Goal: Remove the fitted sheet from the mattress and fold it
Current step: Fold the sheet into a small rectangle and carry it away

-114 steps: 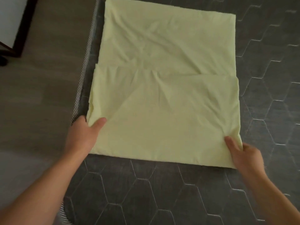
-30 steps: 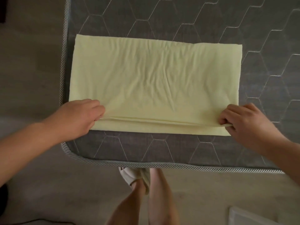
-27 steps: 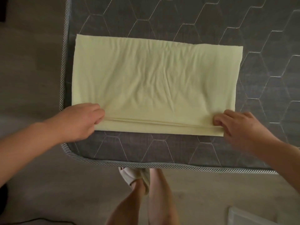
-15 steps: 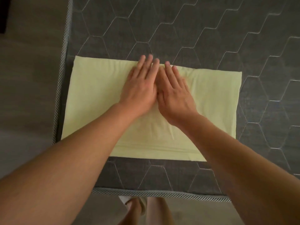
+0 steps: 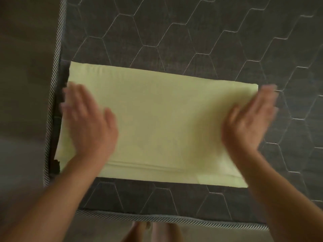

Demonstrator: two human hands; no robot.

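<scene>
Neatly folded into a long rectangle, the pale yellow fitted sheet point(image 5: 166, 123) lies flat on the mattress point(image 5: 209, 41), close to its near left corner. The sheet's left end reaches almost to the mattress's striped edge piping point(image 5: 54, 95), and along the near side of the sheet the stacked layers show as thin parallel lines.

Both hands lie on the sheet with fingers stretched out, gripping nothing. The left hand point(image 5: 89, 121) is spread palm down over the left part of the sheet, fingers pointing away and slightly leftward toward the left end, thumb angled out toward the middle. The right hand point(image 5: 248, 123) rests at the right end, fingers together and slanted up to the right, their tips reaching past the sheet's far right corner over the mattress. Both are blurred, so how firmly they press cannot be told. The bare forearms come in from the lower corners of the view and spread apart, with a wide stretch of uncovered sheet between the hands.

Around the sheet, the mattress top is dark grey with a light hexagon stitch pattern. Beyond the piping on the left is the floor point(image 5: 22, 84), and below the near edge the person's feet point(image 5: 150, 233) are partly visible.
</scene>
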